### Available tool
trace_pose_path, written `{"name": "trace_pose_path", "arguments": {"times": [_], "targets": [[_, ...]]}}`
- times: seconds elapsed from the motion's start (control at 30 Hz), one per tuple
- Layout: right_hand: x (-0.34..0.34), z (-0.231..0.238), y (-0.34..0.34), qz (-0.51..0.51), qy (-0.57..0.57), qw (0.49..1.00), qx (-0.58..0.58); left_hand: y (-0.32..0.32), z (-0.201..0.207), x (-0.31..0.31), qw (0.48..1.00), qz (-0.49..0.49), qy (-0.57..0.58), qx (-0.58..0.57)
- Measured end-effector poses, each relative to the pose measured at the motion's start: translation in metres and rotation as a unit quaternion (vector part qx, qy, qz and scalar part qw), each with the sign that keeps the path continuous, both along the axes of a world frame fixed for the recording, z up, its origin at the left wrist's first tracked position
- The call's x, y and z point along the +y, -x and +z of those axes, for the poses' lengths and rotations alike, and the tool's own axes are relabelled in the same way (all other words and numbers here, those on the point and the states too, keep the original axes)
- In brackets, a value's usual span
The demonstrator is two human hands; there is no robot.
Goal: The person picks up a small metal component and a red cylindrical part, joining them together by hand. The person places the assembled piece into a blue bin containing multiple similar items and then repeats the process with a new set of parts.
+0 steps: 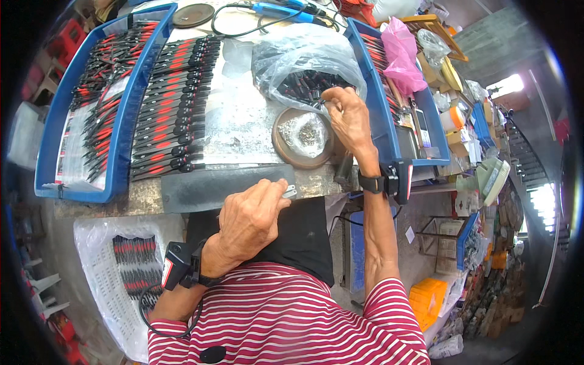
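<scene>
My left hand is closed in a pinch over the table's front edge. Between its thumb and forefinger sticks out a small silvery metal piece with holes. My right hand is closed at the mouth of a clear plastic bag, beside the dark parts inside. What its fingertips grip is too small to name. Just below that hand stands a round brown dish holding a clear bag of small metal pieces. Slim black-and-red tools lie in a neat row to the left.
A blue tray of similar tools stands at the left, and another blue tray at the right. A dark flat strip lies along the front edge. Below left is a white basket. Blue-handled tools with cords lie at the back.
</scene>
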State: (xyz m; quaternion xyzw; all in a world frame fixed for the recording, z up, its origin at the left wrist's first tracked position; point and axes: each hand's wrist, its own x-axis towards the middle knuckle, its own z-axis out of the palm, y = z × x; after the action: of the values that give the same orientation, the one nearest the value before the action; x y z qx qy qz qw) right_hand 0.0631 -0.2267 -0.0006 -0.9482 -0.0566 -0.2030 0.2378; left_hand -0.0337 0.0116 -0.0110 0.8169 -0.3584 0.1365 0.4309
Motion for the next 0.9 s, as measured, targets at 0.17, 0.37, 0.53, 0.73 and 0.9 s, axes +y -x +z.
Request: {"name": "trace_pose_path", "arguments": {"times": [0.17, 0.37, 0.53, 0.73, 0.9], "targets": [[-0.006, -0.018, -0.018, 0.009, 0.101, 0.994, 0.044, 0.001, -0.001, 0.003, 1.000, 0.000, 0.007, 0.027], [-0.010, -0.021, -0.018, -0.015, 0.132, 0.991, 0.030, -0.001, -0.003, 0.005, 0.999, 0.010, 0.018, 0.026], [-0.002, -0.008, 0.004, -0.036, 0.078, 0.995, -0.043, -0.001, -0.004, 0.006, 0.997, 0.024, 0.063, 0.049], [0.025, 0.020, 0.071, 0.024, -0.228, 0.973, 0.013, 0.002, -0.002, 0.005, 0.989, 0.018, 0.111, 0.098], [0.046, 0.023, 0.117, 0.046, -0.410, 0.903, 0.118, 0.008, -0.002, 0.003, 0.986, 0.012, 0.112, 0.124]]}}
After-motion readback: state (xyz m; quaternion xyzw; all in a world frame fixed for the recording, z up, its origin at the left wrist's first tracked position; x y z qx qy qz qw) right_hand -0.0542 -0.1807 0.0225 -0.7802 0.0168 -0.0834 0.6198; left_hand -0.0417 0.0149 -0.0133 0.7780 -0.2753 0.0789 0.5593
